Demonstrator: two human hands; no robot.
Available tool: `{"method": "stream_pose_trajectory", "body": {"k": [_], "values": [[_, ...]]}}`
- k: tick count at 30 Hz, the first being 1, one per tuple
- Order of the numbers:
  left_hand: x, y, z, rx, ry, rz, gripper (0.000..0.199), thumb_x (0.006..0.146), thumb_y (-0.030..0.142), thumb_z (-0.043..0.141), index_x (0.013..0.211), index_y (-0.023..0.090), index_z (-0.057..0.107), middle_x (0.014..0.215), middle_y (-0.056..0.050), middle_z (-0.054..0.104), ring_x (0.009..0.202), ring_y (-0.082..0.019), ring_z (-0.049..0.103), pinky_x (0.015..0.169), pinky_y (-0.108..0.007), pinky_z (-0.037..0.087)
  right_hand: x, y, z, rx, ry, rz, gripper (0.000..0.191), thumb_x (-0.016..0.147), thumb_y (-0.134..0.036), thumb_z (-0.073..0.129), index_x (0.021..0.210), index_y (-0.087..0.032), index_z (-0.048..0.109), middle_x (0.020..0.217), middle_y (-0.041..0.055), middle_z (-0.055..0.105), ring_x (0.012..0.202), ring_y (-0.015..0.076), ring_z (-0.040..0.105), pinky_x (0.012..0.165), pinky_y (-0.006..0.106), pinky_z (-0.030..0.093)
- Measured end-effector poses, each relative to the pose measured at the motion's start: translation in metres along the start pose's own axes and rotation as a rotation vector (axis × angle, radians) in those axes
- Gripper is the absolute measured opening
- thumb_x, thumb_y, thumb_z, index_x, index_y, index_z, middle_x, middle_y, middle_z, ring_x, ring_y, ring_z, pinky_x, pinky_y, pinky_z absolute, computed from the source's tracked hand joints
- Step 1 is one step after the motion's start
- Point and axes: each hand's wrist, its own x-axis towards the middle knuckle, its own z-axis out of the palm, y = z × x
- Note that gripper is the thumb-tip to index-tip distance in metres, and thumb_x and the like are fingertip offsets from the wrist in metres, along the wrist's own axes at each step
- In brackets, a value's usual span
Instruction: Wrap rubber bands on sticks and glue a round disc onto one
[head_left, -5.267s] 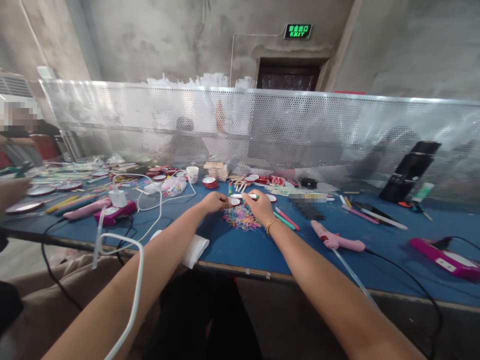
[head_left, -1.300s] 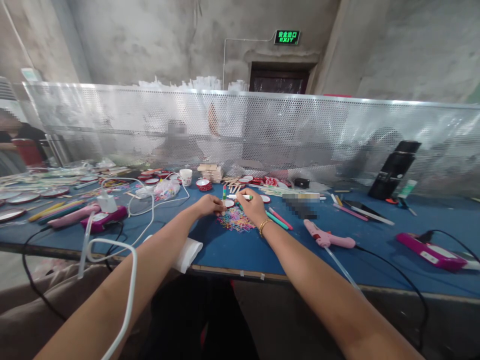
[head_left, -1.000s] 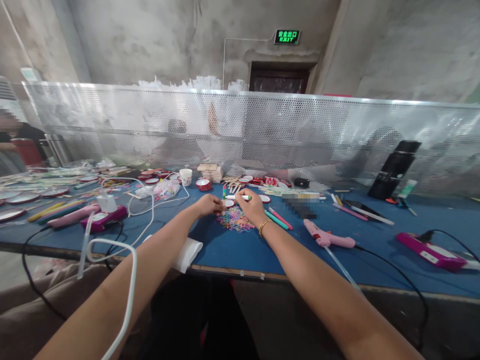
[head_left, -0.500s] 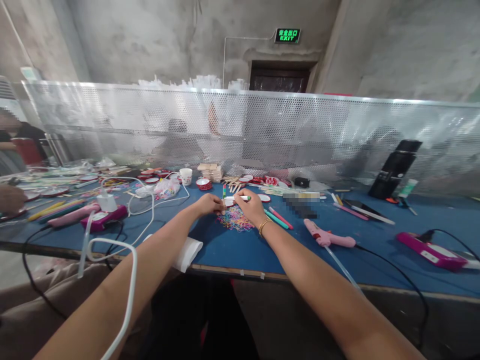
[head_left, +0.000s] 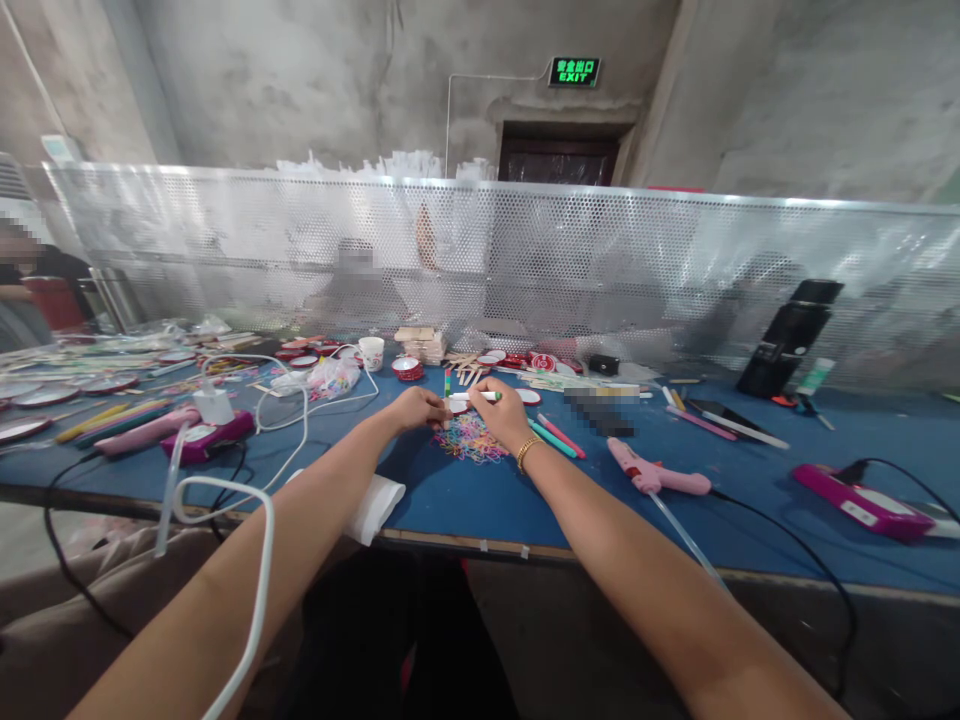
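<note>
Evidently the work on the narrow stick [head_left: 448,383] is partway along, by my judgement: coloured bands, green among them, show on its upper part, but whether the lower end carries colour cannot be told, since fingers cover it. The left hand [head_left: 418,408] has thumb and fingers closed in a pinch around that end, holding the stick roughly upright between the two hands. The right hand [head_left: 506,412] is curled around a white marker [head_left: 491,396] with a green end, its other end near the stick (touching or just apart, too small to say). Beyond the hands lie pale sticks [head_left: 468,372], seemingly bare, so more may be left. Just nearer than the hands, a pile of coloured loops [head_left: 474,442] sits on the bench [head_left: 480,505], apparently unused for now, while teal and pink pens [head_left: 551,438] lie beside the right hand.
</note>
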Motion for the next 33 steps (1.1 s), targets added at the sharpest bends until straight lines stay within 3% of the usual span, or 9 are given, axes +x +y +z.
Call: {"method": "stream_pose_trajectory", "body": {"k": [6,21,25,33], "values": [[-0.0015,0.0028,-0.0011,0.037,0.013,0.009,0.022,0.061,0.032,0.077,0.055,0.013,0.068,0.050,-0.002,0.061,0.047,-0.009,0.050,0.050,-0.022,0.038,0.0001,-0.0023,-0.0031,-0.035,0.030,0.015,0.021,0.080,-0.036,0.050,0.070,-0.019,0.059,0.068,0.0005,0.064,0.063,0.0144,0.052,0.062,0.025,0.040],[0.0016,-0.0028,-0.0009,0.025,0.002,-0.004,0.028,0.055,0.038,0.081,0.057,0.012,0.068,0.056,-0.004,0.065,0.048,-0.009,0.051,0.047,-0.022,0.035,-0.0006,0.0030,0.0014,0.010,-0.016,-0.008,0.020,0.081,-0.035,0.050,0.072,-0.020,0.059,0.068,-0.0010,0.063,0.064,0.0145,0.055,0.062,0.024,0.041],[-0.0002,-0.0001,-0.0003,0.034,0.002,-0.002,0.029,0.055,0.039,0.081,0.055,0.013,0.068,0.050,-0.002,0.061,0.046,-0.009,0.049,0.047,-0.022,0.035,-0.0004,0.0024,0.0017,0.007,-0.019,-0.005,0.020,0.081,-0.035,0.050,0.072,-0.020,0.059,0.068,-0.0012,0.063,0.065,0.0146,0.055,0.063,0.024,0.041],[0.0031,-0.0045,-0.0033,0.055,0.018,0.018,0.027,0.061,0.039,0.077,0.058,0.013,0.070,0.052,-0.003,0.063,0.048,-0.009,0.051,0.045,-0.021,0.032,0.0007,0.0047,-0.0012,-0.042,0.038,0.008,0.020,0.081,-0.035,0.050,0.072,-0.020,0.060,0.069,0.0000,0.065,0.062,0.0147,0.054,0.062,0.025,0.041]]}}
